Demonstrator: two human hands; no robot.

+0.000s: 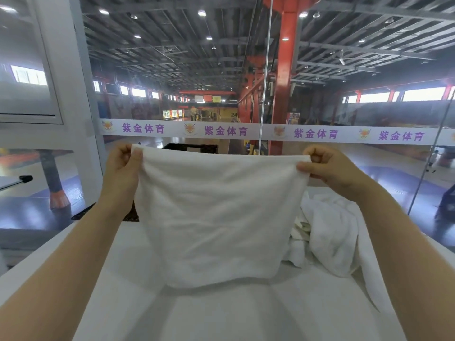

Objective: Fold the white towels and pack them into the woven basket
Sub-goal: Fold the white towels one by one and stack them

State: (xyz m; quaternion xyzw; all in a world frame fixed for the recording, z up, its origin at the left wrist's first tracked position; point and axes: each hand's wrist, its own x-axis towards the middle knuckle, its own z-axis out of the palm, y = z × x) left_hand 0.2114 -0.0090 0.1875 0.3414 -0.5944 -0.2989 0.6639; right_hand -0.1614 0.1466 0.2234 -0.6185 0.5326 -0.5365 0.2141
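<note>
You hold the towel [216,212] up by its top corners, left hand [123,166] and right hand [327,168] each pinching one; basket [190,146] lies straight behind it.

Light is mixed: small ceiling lamps [202,13] glow as blown-out spots under a dim roof, while the high windows [423,94] along both walls are overexposed to plain white. The towel [216,212] and counter [221,316] are evenly lit and nearly merge, parted only by a soft shadow under the towel's lower edge. The wide lens bends the frame's edges, the forearms swell at the corners, and the whole picture is slightly soft.
</note>
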